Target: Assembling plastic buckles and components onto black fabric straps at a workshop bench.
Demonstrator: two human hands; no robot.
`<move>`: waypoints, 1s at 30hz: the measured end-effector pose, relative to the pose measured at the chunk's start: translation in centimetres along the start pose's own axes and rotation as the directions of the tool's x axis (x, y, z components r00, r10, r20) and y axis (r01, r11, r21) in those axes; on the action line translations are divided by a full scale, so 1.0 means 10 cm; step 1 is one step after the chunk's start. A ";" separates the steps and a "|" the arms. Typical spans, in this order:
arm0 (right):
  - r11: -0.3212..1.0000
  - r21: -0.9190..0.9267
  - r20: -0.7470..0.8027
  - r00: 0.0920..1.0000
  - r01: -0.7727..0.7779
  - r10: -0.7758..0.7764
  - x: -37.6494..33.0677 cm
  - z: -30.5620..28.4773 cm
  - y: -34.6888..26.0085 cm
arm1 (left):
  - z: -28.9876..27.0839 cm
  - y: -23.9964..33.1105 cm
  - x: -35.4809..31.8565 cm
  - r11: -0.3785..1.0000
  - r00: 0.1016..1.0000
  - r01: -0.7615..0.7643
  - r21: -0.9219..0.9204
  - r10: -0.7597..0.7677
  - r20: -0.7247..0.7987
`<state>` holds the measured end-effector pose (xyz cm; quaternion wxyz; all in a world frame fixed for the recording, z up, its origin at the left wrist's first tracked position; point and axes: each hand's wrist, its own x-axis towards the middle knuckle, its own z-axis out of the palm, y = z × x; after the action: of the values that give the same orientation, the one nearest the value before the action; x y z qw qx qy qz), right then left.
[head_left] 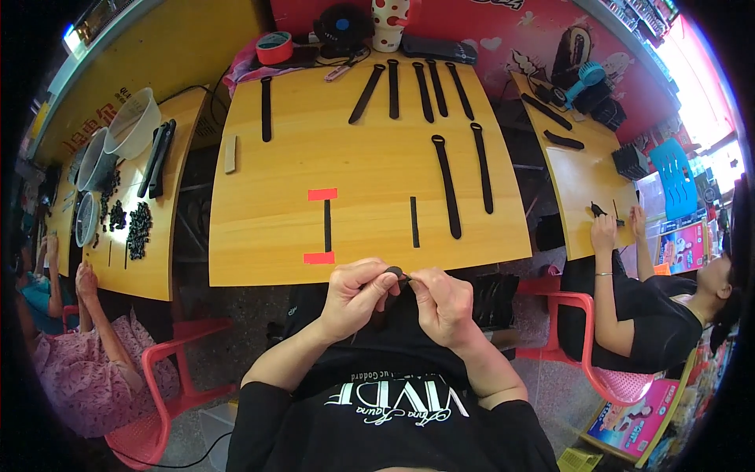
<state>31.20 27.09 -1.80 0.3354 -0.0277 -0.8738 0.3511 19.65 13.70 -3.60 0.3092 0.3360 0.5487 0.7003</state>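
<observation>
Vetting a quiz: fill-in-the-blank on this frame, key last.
On the middle table, the tape pieces at the ends of a short black strip are coloured ____.
A beige block lies near that table's ____ edge.
The left hand and right hand hold a small piece coloured ____.

Missing words: red; left; black.

Just past the near edge of a yellow tabletop (366, 161), the left hand (354, 297) and right hand (445, 305) pinch a black piece (395, 271) between them, while black straps (447, 186) lie beyond and red tape pieces (322, 194) sit at both ends of a dark strip (328, 226)
</observation>
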 end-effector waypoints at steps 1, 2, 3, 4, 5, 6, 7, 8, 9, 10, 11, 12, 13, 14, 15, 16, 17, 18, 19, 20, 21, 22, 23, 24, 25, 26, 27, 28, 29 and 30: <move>1.000 0.007 0.009 1.000 0.006 -0.006 0.00 0.00 0.00 | 0.01 0.00 0.00 1.000 1.000 -0.004 -0.008 0.004 -0.023; 1.000 0.008 0.010 1.000 0.006 -0.006 0.00 0.00 0.00 | 0.01 0.00 0.00 1.000 1.000 -0.004 -0.008 0.004 -0.024; 1.000 0.006 0.012 1.000 0.007 -0.007 0.00 0.00 0.00 | 0.01 0.00 0.00 1.000 1.000 -0.007 -0.009 0.007 -0.018; 1.000 0.004 0.014 1.000 0.008 -0.008 0.00 0.00 0.01 | 0.00 0.00 0.01 1.000 1.000 -0.010 -0.011 0.010 -0.012; 1.000 0.004 0.014 1.000 0.008 -0.008 0.00 0.01 0.02 | 0.00 0.00 0.00 1.000 1.000 -0.011 -0.010 0.011 -0.012; 0.999 -0.011 0.003 0.999 0.037 -0.037 0.00 0.02 0.04 | -0.02 -0.01 0.00 1.000 1.000 -0.010 0.015 0.010 0.009; 0.998 -0.026 -0.007 0.998 0.066 -0.066 0.00 0.02 0.05 | -0.03 -0.01 0.00 0.999 1.000 -0.009 0.040 0.008 0.030; 0.997 -0.027 -0.007 0.998 0.066 -0.066 0.01 0.00 0.04 | -0.04 0.01 0.00 0.999 1.000 -0.010 0.040 0.009 0.030; 0.989 -0.101 0.055 0.993 0.107 -0.101 0.01 -0.03 0.03 | -0.04 0.02 0.00 0.993 0.998 -0.048 0.106 0.043 0.054; 0.973 -0.172 0.119 0.984 0.151 -0.131 0.01 -0.06 0.03 | -0.05 0.03 0.01 0.981 0.994 -0.088 0.171 0.075 0.081; 0.974 -0.172 0.120 0.984 0.150 -0.131 0.01 -0.08 0.06 | -0.07 0.06 0.02 0.982 0.994 -0.087 0.170 0.074 0.080; 0.962 -0.180 0.160 0.971 0.205 -0.177 0.03 -0.09 0.10 | -0.10 0.10 0.04 0.975 0.991 -0.078 0.208 0.053 0.123; 0.948 -0.185 0.201 0.954 0.260 -0.222 0.05 -0.11 0.14 | -0.12 0.12 0.06 0.967 0.986 -0.071 0.246 0.030 0.164; 0.948 -0.183 0.202 0.954 0.260 -0.222 0.08 -0.15 0.16 | -0.14 0.12 0.07 0.967 0.986 -0.070 0.246 0.030 0.162; 0.924 -0.196 0.265 0.925 0.329 -0.273 0.13 -0.19 0.16 | -0.17 0.13 0.08 0.960 0.979 -0.080 0.268 0.025 0.204; 0.895 -0.204 0.328 0.889 0.397 -0.319 0.18 -0.23 0.16 | -0.19 0.13 0.09 0.953 0.970 -0.091 0.289 0.019 0.244; 0.895 -0.200 0.330 0.888 0.398 -0.322 0.23 -0.26 0.15 | -0.21 0.13 0.09 0.953 0.971 -0.090 0.290 0.018 0.240; 0.836 -0.262 0.391 0.845 0.482 -0.365 0.27 -0.30 0.12 | -0.23 0.13 0.09 0.938 0.965 -0.102 0.331 0.012 0.263; 0.765 -0.315 0.455 0.796 0.562 -0.398 0.30 -0.32 0.10 | -0.24 0.13 0.09 0.921 0.958 -0.116 0.371 0.005 0.286; 0.764 -0.316 0.456 0.796 0.562 -0.397 0.32 -0.33 0.09 | -0.24 0.14 0.09 0.922 0.958 -0.116 0.369 0.006 0.286; 0.736 -0.330 0.460 0.781 0.591 -0.422 0.33 -0.33 0.09 | -0.24 0.16 0.09 0.896 0.956 -0.169 0.412 0.046 0.291; 0.706 -0.343 0.465 0.765 0.620 -0.445 0.34 -0.33 0.08 | -0.24 0.17 0.09 0.864 0.951 -0.220 0.452 0.086 0.298; 0.705 -0.344 0.467 0.764 0.620 -0.445 0.33 -0.34 0.06 | -0.22 0.18 0.08 0.865 0.951 -0.220 0.450 0.087 0.298; 0.787 -0.293 0.450 0.805 0.543 -0.388 0.33 -0.34 0.06 | -0.21 0.18 0.07 0.852 0.953 -0.242 0.464 0.120 0.277; 0.857 -0.238 0.437 0.838 0.457 -0.326 0.32 -0.33 0.06 | -0.19 0.18 0.05 0.838 0.955 -0.262 0.478 0.153 0.256; 0.856 -0.235 0.439 0.836 0.461 -0.330 0.27 -0.26 0.06 | -0.17 0.15 0.04 0.838 0.955 -0.262 0.479 0.155 0.251; 0.964 0.003 0.312 0.915 0.267 -0.255 0.20 -0.15 0.05 | -0.14 0.10 0.03 0.813 0.919 -0.361 0.456 0.228 0.321; 0.961 0.266 0.210 0.969 0.074 -0.133 0.17 -0.10 0.03 | -0.11 0.07 0.01 0.781 0.873 -0.456 0.427 0.298 0.387; 0.961 0.265 0.213 0.968 0.077 -0.136 0.17 -0.12 0.01 | -0.08 0.05 0.00 0.780 0.872 -0.458 0.426 0.302 0.385; 0.972 0.221 0.234 0.963 0.084 -0.137 0.20 -0.15 -0.03 | -0.06 0.04 -0.01 0.810 0.894 -0.424 0.404 0.304 0.330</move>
<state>30.61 28.36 0.33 0.2441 0.1009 -0.8671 0.4224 19.21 13.18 -3.37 0.1449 0.5850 0.5817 0.5463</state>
